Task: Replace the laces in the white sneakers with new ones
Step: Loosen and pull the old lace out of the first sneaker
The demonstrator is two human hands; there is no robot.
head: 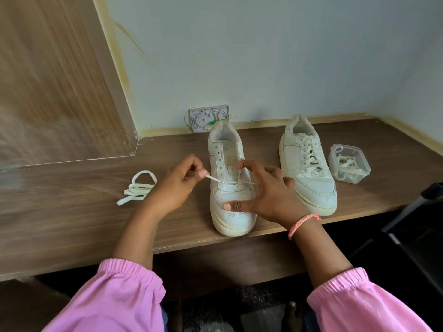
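Two white sneakers stand on the wooden table (72,212). The near sneaker (230,212) has only its lowest eyelets laced; a white lace (233,182) runs across them. My left hand (177,185) pinches the left end of that lace just beside the eyelet row. My right hand (266,192) holds the shoe, thumb on the toe cap, and its fingers pinch the other lace strand over the tongue. The second sneaker (309,168), to the right, is fully laced. A loose white lace (139,188) lies coiled on the table at the left.
A clear plastic box (348,164) with more laces sits right of the second sneaker. A grey plate (208,117) with wires leans on the back wall. A wooden panel (48,80) rises at the left. A dark chair part (412,212) stands beyond the table's right edge.
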